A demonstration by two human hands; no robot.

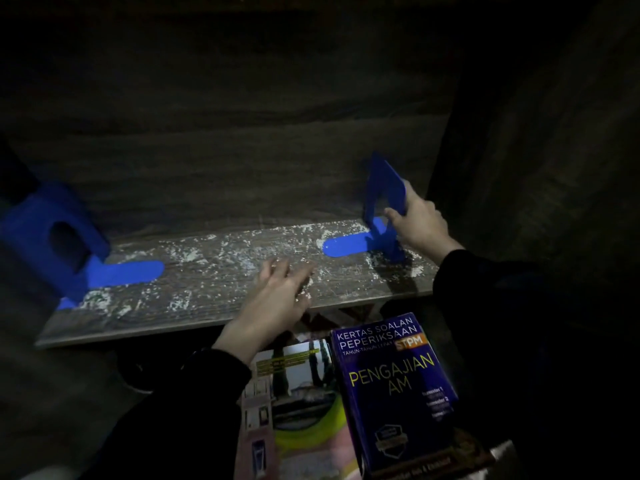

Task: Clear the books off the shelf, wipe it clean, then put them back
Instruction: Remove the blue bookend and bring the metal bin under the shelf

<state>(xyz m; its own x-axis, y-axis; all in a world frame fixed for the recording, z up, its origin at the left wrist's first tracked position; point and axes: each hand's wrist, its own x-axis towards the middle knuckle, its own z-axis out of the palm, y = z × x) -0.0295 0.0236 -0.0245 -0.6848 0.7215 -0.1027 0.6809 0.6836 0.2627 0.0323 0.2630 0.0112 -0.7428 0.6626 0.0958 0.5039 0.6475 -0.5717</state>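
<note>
Books off, shelf not yet wiped.
Our right hand (420, 225) grips the upright of the right bookend (382, 188). Our left hand (282, 294) reaches out, fingers straight and holding nothing, low over the dust-speckled shelf (138, 329). The books (394, 393) lie below its front edge. We judge wiping and restocking are left.

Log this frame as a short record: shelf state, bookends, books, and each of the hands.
shelf: bookless, strewn with white specks
bookends: blue; left bookend and right bookend both upright
books: blue book and photo-cover book lying below the shelf's front edge
left hand: open, fingers spread over the specks
right hand: grips right bookend's upright plate
</note>
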